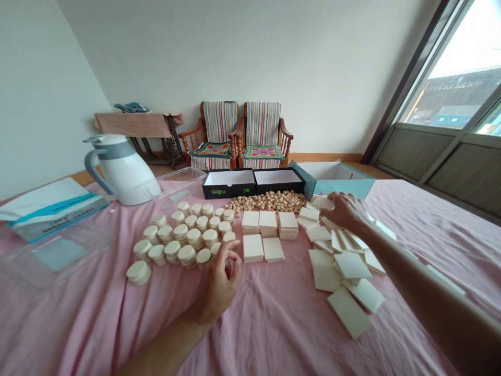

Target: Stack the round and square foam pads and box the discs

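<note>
My left hand (220, 281) hovers over the cloth by the front of the round disc stacks (180, 233), its fingers loosely curled with a gap between thumb and forefinger and nothing in it. My right hand (346, 211) reaches to the far side of a loose pile of pale square tiles (353, 266). Its fingers and thumb close on the edge of a square tile (322, 202); the fingertips are partly hidden. Between the hands stand several neat stacks of square tiles (252, 247).
Behind the stacks lies a heap of small wooden beads (279, 201), with black boxes (229, 189) and a light blue box (340, 187) beyond. To the left are a white jug (129, 175), clear plastic trays (58, 256) and a white-and-blue packet (58, 211). Pink cloth (274, 324) lies underneath.
</note>
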Demonstrator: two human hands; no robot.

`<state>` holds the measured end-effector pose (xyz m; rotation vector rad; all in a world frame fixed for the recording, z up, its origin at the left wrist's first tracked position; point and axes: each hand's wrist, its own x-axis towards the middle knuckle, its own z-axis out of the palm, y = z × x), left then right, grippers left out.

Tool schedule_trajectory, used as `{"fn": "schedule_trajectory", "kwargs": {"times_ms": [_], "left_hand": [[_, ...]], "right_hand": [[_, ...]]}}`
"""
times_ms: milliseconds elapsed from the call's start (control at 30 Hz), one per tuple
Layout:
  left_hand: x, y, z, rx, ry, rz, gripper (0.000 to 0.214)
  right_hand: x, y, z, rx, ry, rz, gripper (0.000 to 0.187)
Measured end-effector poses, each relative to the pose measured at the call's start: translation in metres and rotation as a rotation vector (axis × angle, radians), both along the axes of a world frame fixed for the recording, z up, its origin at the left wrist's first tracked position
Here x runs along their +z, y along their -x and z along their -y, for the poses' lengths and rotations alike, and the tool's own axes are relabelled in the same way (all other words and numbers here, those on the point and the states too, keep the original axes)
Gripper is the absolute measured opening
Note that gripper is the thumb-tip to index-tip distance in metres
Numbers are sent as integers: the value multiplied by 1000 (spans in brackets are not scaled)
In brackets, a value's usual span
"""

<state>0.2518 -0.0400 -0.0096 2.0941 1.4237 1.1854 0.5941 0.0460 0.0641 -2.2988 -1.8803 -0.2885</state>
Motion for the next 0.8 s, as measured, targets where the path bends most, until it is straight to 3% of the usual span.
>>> {"fn": "schedule_trajectory", "kwargs": {"times_ms": [100, 233, 367, 633, 800], "left_hand": [[1, -1, 0, -1, 9, 3, 31], [1, -1, 0, 3, 19, 7, 31], [1, -1, 1, -1, 8, 3, 32], [3, 0, 1, -9, -6, -2, 31], [5, -1, 3, 10, -13, -18, 29]], "right_hand": [[5, 32, 28, 159, -133, -100, 40], [-2, 88, 75, 385, -32, -235, 32], [-17, 126, 96, 402, 53, -159, 23], [-29, 148, 91, 358, 25, -127, 39], [-29, 138, 99, 362, 42, -160, 28]]}}
